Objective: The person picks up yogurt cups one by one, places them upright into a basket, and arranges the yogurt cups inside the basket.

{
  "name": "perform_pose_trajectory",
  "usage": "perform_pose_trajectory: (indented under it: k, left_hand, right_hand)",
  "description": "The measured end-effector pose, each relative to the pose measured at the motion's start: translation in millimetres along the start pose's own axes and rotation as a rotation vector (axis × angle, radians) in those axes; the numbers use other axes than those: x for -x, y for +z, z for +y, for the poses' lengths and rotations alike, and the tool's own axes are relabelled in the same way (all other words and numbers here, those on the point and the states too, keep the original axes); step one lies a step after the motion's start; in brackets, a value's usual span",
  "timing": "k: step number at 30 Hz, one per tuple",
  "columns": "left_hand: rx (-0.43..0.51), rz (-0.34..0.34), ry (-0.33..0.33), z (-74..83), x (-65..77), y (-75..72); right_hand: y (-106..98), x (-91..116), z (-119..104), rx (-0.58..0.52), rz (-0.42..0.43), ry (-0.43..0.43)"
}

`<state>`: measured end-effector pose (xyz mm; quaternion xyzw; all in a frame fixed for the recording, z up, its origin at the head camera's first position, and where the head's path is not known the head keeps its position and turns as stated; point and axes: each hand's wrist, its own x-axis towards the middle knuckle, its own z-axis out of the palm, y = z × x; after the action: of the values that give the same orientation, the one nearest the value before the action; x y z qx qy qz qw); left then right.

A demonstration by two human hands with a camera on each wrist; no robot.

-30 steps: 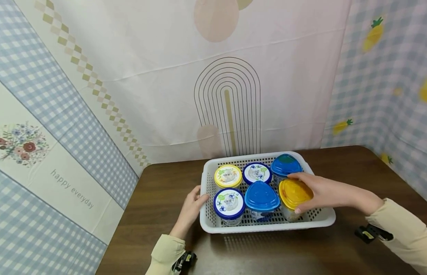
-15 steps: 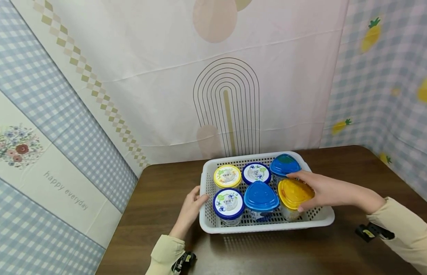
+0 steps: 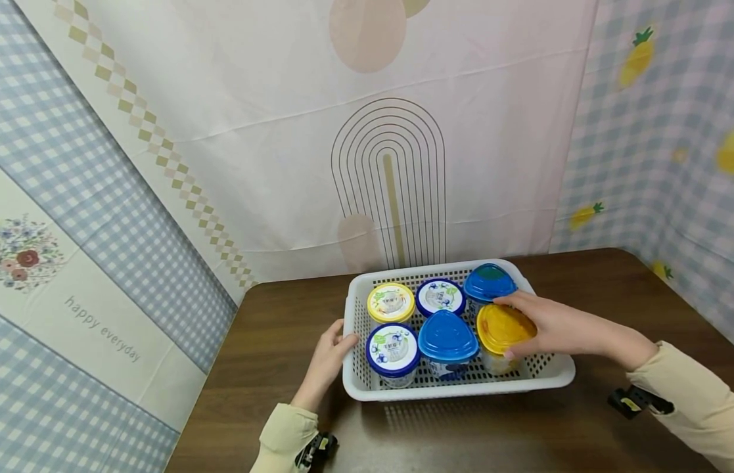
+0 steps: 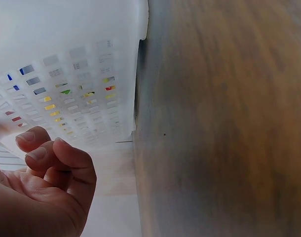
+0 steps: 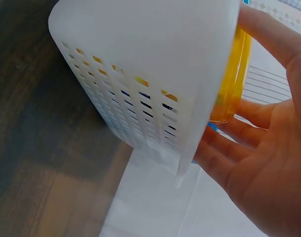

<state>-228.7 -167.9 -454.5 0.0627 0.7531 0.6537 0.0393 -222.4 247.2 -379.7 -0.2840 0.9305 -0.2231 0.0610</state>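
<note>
A white perforated plastic basket (image 3: pixel 455 394) stands on the table, with several lidded tubs inside. My right hand (image 3: pixel 558 326) grips the tub with a yellow lid (image 3: pixel 504 328) in the front right corner, thumb on the near side and fingers on the far side. In the right wrist view the yellow lid (image 5: pixel 234 81) shows above the basket's rim, between thumb and fingers. At the basket's left end, my left hand (image 3: pixel 328 358) holds the rim. Its curled fingers (image 4: pixel 74 158) show against the perforated side wall in the left wrist view.
Beside the yellow-lidded tub sit one blue-lidded tub (image 3: pixel 448 336) and, behind, another blue-lidded tub (image 3: pixel 489 281). White-topped round tubs (image 3: pixel 393 349) fill the left part. The brown wooden table (image 3: pixel 272 335) meets a patterned cloth backdrop (image 3: pixel 284 197) at its far edge.
The yellow-lidded tub and my right hand have shifted very slightly to the left and away from me. My left hand stays at the basket's left rim.
</note>
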Motion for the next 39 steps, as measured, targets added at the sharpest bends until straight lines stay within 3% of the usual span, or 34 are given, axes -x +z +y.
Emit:
perform_pose_trajectory:
  k: [5, 11, 15, 21, 25, 30, 37, 39]
  left_hand:
    - [-0.005, 0.012, 0.009, -11.5, -4.1, -1.2]
    - [-0.014, 0.012, 0.005, -12.1, -5.5, -2.4]
    - [-0.023, -0.007, 0.002, -4.5, -4.2, -3.0]
    - [-0.029, -0.039, 0.013, 20.1, 7.4, -1.0]
    - [-0.027, -0.043, 0.012, 23.3, 10.7, -0.8]
    - [-0.02, -0.04, 0.014, 18.7, 9.5, -2.1]
    - [0.021, -0.025, -0.002, -11.6, -2.7, -4.9]
    - [0.025, -0.025, -0.011, -13.0, -3.0, -4.5]
  right_hand:
    - [2, -1, 0, 0.005, 0.016, 0.011]
    - [7, -2, 3, 0.042, 0.037, 0.022]
    - [7, -2, 3, 0.047, 0.047, 0.015]
    - [8, -2, 3, 0.05, 0.052, 0.008]
    - [10, -2, 4, 0.046, 0.054, 0.006]
    - [11, -1, 5, 0.039, 0.067, -0.004]
    - [11, 3, 5, 0.024, 0.082, 0.002]
    - [11, 4, 5, 0.018, 0.088, 0.007]
